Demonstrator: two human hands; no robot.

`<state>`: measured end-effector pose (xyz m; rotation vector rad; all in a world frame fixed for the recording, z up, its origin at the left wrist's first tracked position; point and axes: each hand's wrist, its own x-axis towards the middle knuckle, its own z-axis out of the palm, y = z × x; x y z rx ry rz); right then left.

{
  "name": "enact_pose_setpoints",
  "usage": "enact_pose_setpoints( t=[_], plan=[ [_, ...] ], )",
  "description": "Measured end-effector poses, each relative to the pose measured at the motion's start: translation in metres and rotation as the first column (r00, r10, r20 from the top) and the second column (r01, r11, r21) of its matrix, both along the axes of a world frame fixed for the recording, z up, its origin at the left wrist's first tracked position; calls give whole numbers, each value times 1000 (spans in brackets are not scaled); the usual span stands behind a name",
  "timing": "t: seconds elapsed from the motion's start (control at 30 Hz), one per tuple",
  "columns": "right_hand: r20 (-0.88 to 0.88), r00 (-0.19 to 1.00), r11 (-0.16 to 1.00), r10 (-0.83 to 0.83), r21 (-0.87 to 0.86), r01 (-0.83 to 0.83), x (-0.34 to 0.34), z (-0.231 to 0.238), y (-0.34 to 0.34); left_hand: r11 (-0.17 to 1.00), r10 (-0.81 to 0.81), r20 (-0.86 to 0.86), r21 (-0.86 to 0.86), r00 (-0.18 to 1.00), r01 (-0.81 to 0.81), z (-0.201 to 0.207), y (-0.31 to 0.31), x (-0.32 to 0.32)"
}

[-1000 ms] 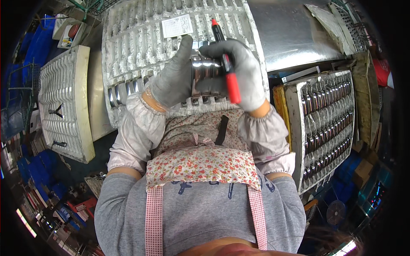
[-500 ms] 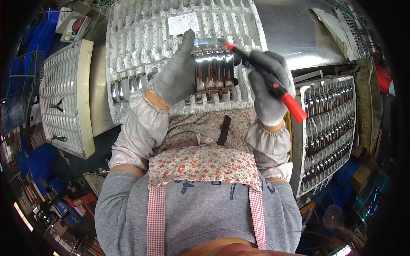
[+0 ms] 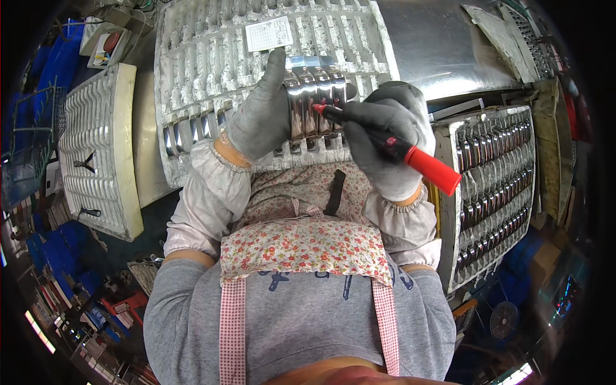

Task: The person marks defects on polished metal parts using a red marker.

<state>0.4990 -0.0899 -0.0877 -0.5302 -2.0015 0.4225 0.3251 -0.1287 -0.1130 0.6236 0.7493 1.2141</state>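
In its grey glove, my left hand is closed round a row of several shiny chrome handle-like parts, holding them side by side above the white slotted tray. Its thumb points up along their left side; most of its fingers are behind the parts. My right hand, also gloved, grips a black marker with its red cap pushed onto the back end. The marker's red tip meets the front of the chrome parts near their middle. A few more chrome pieces lie in slots left of my left hand.
A white card with a printed grid lies on the tray. On the right stands another tray filled with rows of chrome parts. To the left is a white slotted tray with small black pieces. A metal surface extends at the far right.
The marker tip has moved down and left, from the upper right end of the chrome parts to their middle. My right hand has moved left with it. My left hand keeps its hold.
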Motion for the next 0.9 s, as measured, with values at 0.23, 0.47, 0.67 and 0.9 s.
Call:
enact_pose_setpoints(
  t=[0.23,0.47,0.67,0.9],
  plan=[
    [-8,1000,998,-20,-57,19,-3,12,0,999,-14,37,38,999,13,-4,1,1],
    [-275,952,917,-136,-398,16,8,1,0,984,-39,-241,159,970,79,-10,-10,-10],
    [-170,977,826,-133,-563,14,8,-28,21,984,-174,-194,-1,966,177,-6,-10,-8],
    [-414,898,692,-149,-693,-204,-3,-21,23,985,-172,-160,-15,972,172,-16,-12,-9]
  ],
)
